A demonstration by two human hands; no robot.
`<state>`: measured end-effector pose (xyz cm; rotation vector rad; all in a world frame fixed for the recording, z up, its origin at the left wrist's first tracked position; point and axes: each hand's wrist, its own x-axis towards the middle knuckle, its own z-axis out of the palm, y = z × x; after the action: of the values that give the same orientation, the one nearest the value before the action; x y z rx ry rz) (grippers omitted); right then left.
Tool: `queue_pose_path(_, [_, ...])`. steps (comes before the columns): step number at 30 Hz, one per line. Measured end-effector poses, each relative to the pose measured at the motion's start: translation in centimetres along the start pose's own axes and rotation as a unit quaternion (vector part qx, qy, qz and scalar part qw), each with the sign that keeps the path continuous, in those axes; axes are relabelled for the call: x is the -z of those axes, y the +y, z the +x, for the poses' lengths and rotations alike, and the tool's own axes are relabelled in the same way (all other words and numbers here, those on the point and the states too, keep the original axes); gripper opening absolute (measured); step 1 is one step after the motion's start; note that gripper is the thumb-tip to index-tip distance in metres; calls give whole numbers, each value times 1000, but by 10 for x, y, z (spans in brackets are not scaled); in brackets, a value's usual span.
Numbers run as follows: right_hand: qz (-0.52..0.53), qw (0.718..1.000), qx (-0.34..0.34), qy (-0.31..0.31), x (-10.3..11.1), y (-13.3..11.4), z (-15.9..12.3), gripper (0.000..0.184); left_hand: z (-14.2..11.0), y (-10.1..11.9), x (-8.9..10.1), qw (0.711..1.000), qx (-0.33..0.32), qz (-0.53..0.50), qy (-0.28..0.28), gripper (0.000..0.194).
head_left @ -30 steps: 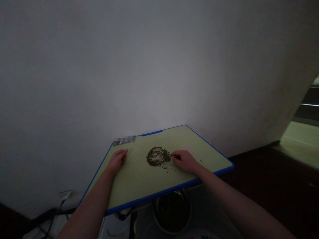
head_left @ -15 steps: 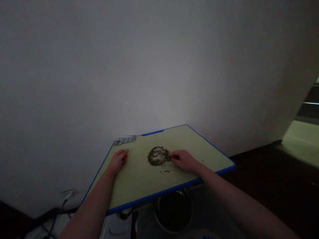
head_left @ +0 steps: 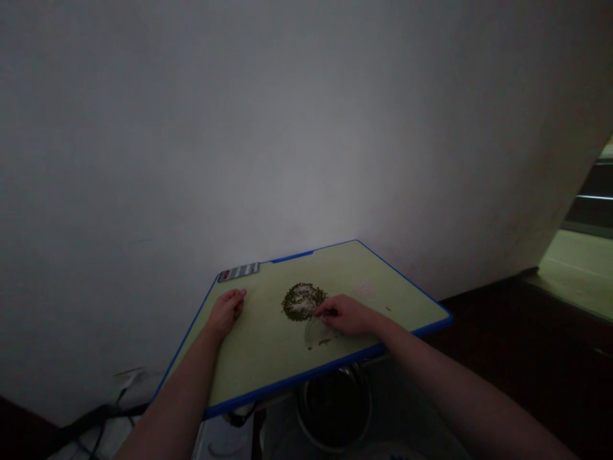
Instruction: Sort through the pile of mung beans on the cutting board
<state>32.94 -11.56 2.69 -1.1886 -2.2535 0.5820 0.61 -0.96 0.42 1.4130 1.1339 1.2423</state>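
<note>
One small heap of dark green grains (head_left: 302, 300) sits near the middle of the pale green board with a blue rim (head_left: 268, 348), a whitish patch showing at its centre. A few loose grains (head_left: 320, 342) lie scattered just in front of the heap, toward the near edge. The right hand (head_left: 345, 314) is down on the board right beside the heap, fingertips (head_left: 320, 311) drawn together at its near right edge; whether anything is pinched between them I cannot tell in this dim light. The left hand (head_left: 225, 310) rests on the board well to the left of the heap, fingers loosely curled, gripping nothing. At the board's far left corner lies a small striped label (head_left: 239, 271). Under the near edge stands a round metal pot (head_left: 335, 409), and dark cables (head_left: 90, 418) trail along the floor at the foot of the plain wall (head_left: 239, 128).
</note>
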Motion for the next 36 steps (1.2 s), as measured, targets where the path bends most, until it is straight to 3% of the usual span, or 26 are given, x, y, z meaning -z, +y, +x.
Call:
queue_pose_path(7, [-44,986,-125,98,13,21,-30,34,0,-2,1,1000,-3,12,-1,31])
queue_pose_path(18, [-15,987,-153,42,-3,-18,-53,32,2,-5,3,1000,-20,11,-5,31])
queue_pose_path(25, [33,984,-169,36,-4,-21,-60,35,1,-3,3,1000,4,3,-8,30])
queue_pose_path(28, [28,990,-134,37,1,-25,-47,32,1,-3,3,1000,1,3,-7,30])
queue_pose_path(30, [11,997,-73,38,3,-31,-31,29,1,-4,3,1000,3,0,-6,30])
queue_pose_path(36, [-15,987,131,-93,-16,-49,27,26,0,-3,1,1000,-4,1,-6,31])
